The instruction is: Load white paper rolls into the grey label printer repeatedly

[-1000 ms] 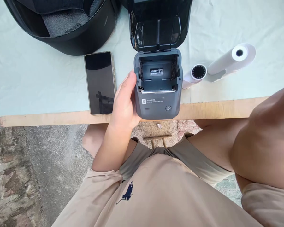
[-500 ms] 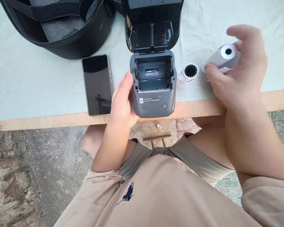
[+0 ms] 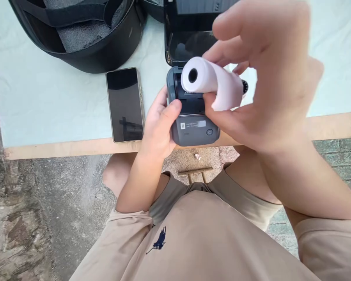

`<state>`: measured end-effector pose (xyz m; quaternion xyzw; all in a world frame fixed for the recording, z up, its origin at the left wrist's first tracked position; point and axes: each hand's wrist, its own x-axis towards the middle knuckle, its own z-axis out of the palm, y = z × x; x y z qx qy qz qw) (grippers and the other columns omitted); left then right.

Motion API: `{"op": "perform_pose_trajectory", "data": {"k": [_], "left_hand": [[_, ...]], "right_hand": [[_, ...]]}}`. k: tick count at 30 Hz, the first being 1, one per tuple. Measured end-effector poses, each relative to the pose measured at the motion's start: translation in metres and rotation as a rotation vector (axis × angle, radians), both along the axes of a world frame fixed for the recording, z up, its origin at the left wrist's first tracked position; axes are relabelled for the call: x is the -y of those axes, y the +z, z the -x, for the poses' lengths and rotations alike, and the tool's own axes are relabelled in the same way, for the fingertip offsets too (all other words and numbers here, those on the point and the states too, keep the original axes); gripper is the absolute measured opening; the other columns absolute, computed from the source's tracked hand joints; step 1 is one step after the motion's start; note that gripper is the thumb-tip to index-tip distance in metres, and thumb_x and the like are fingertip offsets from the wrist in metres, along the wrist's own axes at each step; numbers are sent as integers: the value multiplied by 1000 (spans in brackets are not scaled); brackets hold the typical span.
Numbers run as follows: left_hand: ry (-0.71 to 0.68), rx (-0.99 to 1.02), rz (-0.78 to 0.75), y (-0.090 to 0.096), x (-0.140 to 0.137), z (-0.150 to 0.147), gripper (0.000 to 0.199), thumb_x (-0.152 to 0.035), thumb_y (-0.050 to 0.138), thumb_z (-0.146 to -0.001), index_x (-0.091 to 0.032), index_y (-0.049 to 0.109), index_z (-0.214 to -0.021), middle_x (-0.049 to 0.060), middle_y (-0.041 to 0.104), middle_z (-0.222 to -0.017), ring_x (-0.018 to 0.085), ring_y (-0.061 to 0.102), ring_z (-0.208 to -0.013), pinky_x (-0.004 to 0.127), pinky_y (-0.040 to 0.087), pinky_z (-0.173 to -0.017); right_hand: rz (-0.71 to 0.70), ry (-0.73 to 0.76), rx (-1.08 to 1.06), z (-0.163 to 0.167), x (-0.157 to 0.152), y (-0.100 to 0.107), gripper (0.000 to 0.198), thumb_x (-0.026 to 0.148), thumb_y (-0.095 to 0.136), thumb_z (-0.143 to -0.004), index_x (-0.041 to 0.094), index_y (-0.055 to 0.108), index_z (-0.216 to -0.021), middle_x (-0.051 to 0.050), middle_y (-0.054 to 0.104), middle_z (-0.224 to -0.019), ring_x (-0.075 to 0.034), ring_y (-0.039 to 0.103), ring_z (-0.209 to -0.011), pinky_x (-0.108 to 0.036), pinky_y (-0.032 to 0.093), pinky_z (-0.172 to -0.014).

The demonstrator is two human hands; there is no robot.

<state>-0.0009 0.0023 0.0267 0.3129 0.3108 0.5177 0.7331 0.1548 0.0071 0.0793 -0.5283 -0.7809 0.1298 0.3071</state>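
Observation:
A grey portable printer (image 3: 193,130) stands at the table's front edge, its black lid (image 3: 190,39) swung up and back. My left hand (image 3: 160,125) grips the printer's left side, thumb over the rim of the paper bay. Above the bay, a white paper roll (image 3: 224,84) is pinched between the thumb and fingers of my right hand (image 3: 269,74). The roll lies tilted with its dark-cored end toward the left, and a loose flap of paper hangs from it. Much of the bay is hidden behind the roll. Part of a second roll's dark core (image 3: 245,86) shows behind my right hand.
Left of the printer lies a smartphone (image 3: 125,105), screen up. A black zippered case (image 3: 105,50) with grey foam stands open at the back left. A pale cloth (image 3: 46,101) covers the table, whose wooden front edge (image 3: 61,148) runs above my knees.
My right hand has lifted the white paper roll off the table and carried it left over the printer's open bay. My left thumb has shifted onto the printer's rim.

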Motion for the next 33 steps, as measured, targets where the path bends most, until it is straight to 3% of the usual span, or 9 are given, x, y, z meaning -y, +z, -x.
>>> {"op": "perform_pose_trajectory", "data": {"k": [5, 9, 14, 19, 21, 24, 30, 33], "left_hand": [[-8, -26, -20, -2, 2, 1, 26, -28, 56, -86, -23, 56, -111, 3, 62, -116, 21, 55, -124, 30, 47, -104], [-15, -43, -59, -4, 1, 2, 31, -29, 56, -85, -25, 54, -116, 0, 60, -122, 19, 47, -132, 28, 42, -109], [-6, -68, -50, -1, 2, 2, 23, -29, 54, -86, -24, 58, -108, -1, 60, -123, 20, 48, -131, 30, 40, -110], [14, -63, -25, 0, 3, 1, 24, -30, 56, -85, -23, 58, -108, -1, 61, -119, 21, 48, -131, 31, 44, -107], [15, -58, 1, 1, 2, 2, 26, -29, 57, -84, -23, 58, -110, -1, 62, -118, 21, 48, -132, 31, 44, -107], [8, -46, 24, 2, 2, 1, 30, -29, 58, -84, -23, 57, -113, 1, 62, -119, 23, 49, -130, 31, 45, -106], [-26, -46, 20, 4, 2, 0, 33, -27, 52, -88, -24, 52, -121, 2, 63, -117, 22, 44, -134, 33, 47, -104], [-20, -69, 12, 4, 2, 0, 32, -27, 52, -88, -25, 54, -120, 2, 62, -118, 22, 40, -137, 33, 45, -107]], "right_hand": [[-111, -84, 266, 10, 2, 3, 25, 35, 45, -88, 22, 52, -109, -4, 60, -109, -17, 62, -95, -31, 47, -74], [-127, -78, 399, 5, -3, -4, 20, 27, 52, -81, 23, 53, -100, -4, 66, -100, -22, 64, -86, -34, 46, -70], [-89, 124, 254, 2, -7, -6, 17, 15, 56, -76, 23, 62, -89, -1, 70, -103, -22, 67, -92, -34, 50, -73], [-101, 62, 227, 3, -2, -3, 20, 17, 57, -75, 21, 62, -94, -5, 66, -93, -22, 61, -84, -34, 45, -65], [-82, 69, 221, 3, -1, -3, 16, 25, 58, -78, 18, 62, -91, -8, 63, -88, -22, 59, -81, -34, 42, -64], [-59, 138, 144, 1, -2, -3, 25, 40, 52, -85, 18, 63, -81, -8, 66, -89, -22, 61, -84, -37, 44, -72], [-154, 82, 224, -8, -6, -1, 16, 30, 51, -84, 21, 63, -86, -4, 67, -85, -20, 59, -78, -37, 43, -72], [-118, 101, 261, -9, -6, -2, 14, 30, 51, -84, 23, 63, -85, 0, 68, -86, -20, 59, -82, -36, 43, -74]]}}
